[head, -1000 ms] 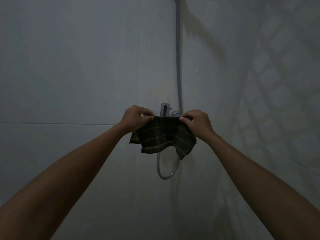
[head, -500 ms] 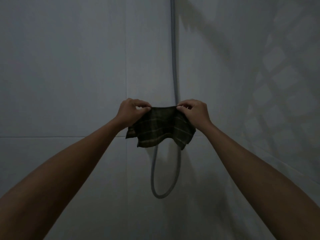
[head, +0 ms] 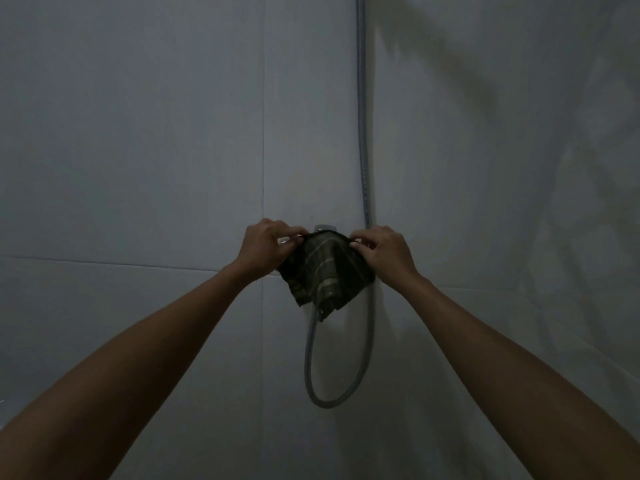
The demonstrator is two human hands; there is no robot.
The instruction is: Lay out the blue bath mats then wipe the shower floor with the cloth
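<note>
A dark green cloth with pale stripes is draped over the shower tap, of which only the chrome top shows. My left hand pinches the cloth's upper left edge. My right hand pinches its upper right edge. The cloth hangs in folds below both hands. No bath mats or shower floor are in view.
A grey shower hose runs down the tiled wall and loops below the tap. The side wall meets it at the right, forming a corner. The room is dim.
Both hands lowered the cloth from held out flat onto the tap. The cloth now hangs bunched over the tap, with the hands still on its top edge.
</note>
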